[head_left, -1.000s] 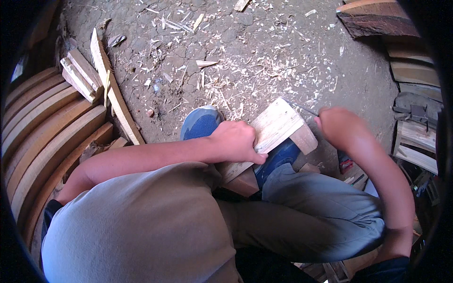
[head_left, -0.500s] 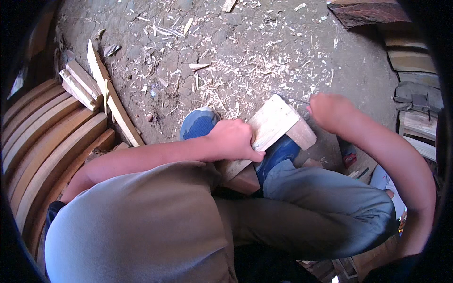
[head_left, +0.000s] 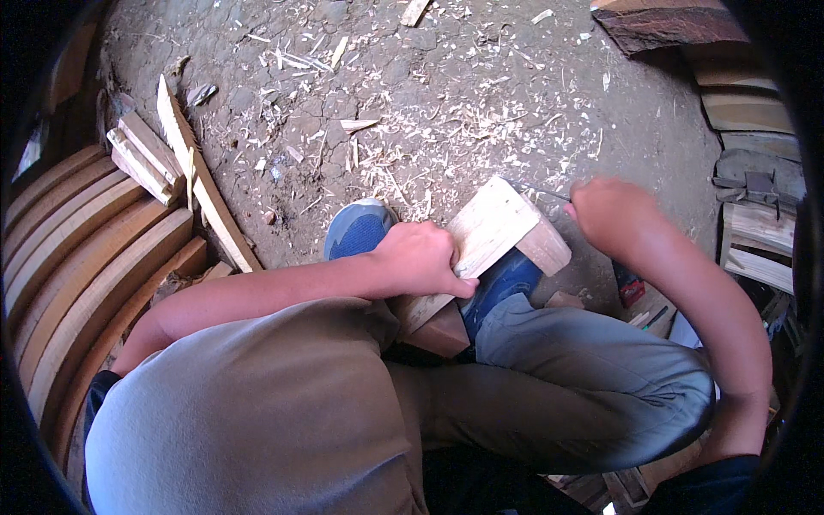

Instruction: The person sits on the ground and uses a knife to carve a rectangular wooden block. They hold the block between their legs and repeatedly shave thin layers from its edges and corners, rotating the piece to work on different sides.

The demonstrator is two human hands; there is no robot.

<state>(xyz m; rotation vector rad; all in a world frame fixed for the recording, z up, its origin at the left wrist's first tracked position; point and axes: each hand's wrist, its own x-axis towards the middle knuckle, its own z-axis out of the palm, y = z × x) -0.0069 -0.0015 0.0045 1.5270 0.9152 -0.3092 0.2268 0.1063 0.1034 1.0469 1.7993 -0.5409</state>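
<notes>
My left hand (head_left: 419, 260) is closed over a pale wooden board (head_left: 493, 225) and presses it down, its thumb along the near edge. Under the board, thicker brown wood shows as a block (head_left: 544, 246) at the far right end and another block (head_left: 442, 332) at the near end. To the right, my right hand (head_left: 611, 210) grips a thin, dark metal tool (head_left: 541, 189) that lies across the board's far end. Its handle is hidden in the fist, and I cannot tell whether it is a file or a saw.
Wood shavings (head_left: 481, 129) litter the earth floor ahead. Curved timber pieces (head_left: 112, 249) are stacked at the left, with a long split board (head_left: 202, 172) beside them. More timber (head_left: 747, 112) lines the right side. My blue shoes (head_left: 360, 230) flank the board.
My right hand has shifted slightly right and down, and a bit more of the metal tool shows. The left hand still holds the board, almost unmoved.
</notes>
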